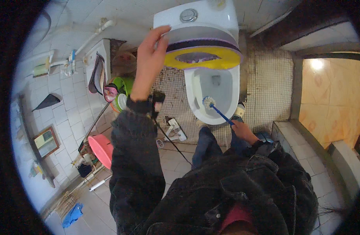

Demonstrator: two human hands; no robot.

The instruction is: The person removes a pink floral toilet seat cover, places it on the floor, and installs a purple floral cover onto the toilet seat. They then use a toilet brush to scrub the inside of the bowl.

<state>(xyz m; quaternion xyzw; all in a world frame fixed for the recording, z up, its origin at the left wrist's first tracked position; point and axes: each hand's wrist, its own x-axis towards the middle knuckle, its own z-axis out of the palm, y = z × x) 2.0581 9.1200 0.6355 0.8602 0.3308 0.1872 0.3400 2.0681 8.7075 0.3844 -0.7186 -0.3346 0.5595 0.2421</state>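
My right hand (243,131) is closed around the blue handle of a toilet brush (221,112). Its round white bristle head is over the front left rim of the white toilet bowl (231,92). My left hand (152,49) is raised at the left edge of the upright toilet lid (203,34), fingers and thumb apart. Whether its fingertips touch the lid I cannot tell. Against the lid stands the seat, wearing a yellow and dark padded seat cover (231,58) with purple edging. Above them is the cistern (215,15) with a round silver flush button.
To the left are a pink basin (101,150), a green basket (123,85), a sink (98,58) and wall pipes. A white floor-tool head (176,130) and a dark pole lie beside my feet. At right, a raised tiled ledge (301,145) borders a doorway with an orange-tiled floor (332,102).
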